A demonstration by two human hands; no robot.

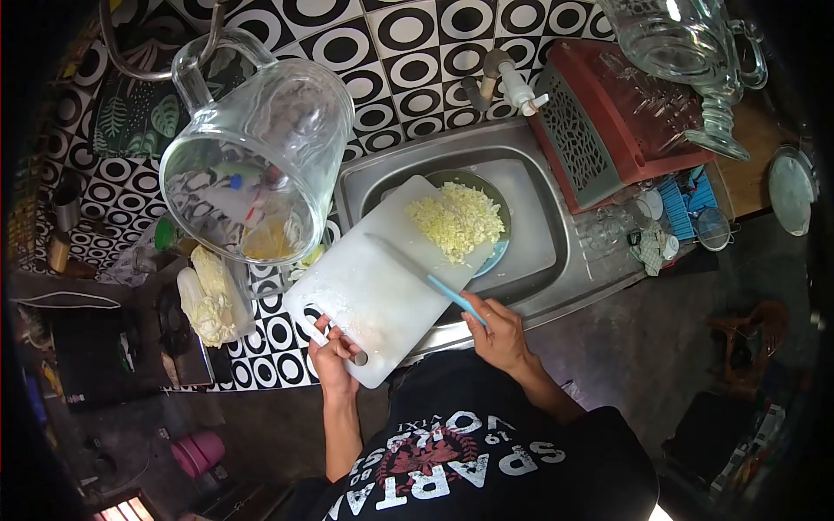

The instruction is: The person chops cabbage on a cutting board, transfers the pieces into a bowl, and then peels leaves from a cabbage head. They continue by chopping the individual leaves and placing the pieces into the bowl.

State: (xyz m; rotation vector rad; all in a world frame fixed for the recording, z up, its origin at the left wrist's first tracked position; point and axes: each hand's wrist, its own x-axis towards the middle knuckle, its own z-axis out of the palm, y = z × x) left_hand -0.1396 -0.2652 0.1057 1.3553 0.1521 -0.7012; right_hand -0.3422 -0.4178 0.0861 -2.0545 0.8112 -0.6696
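Note:
My left hand point(334, 354) grips a white cutting board point(365, 300) by its handle end, fingers through the handle hole. The board is held out over the sink, its far end above a bowl point(499, 258) with a blue edge. Finely chopped pale-green cabbage point(458, 220) lies around the board's far end and in the bowl; where one ends and the other begins is hard to tell. In my right hand point(499, 334) is a knife point(452, 293) with a light blue handle. Its blade lies across the board, pointing toward the far left.
A metal sink point(556, 300) surrounds the bowl. Left of the board, napa cabbage point(207, 295) rests on the patterned counter point(269, 369). A large glass mug point(261, 156) looms at upper left. Right of the sink stands a red rack point(591, 122) near glassware point(608, 230).

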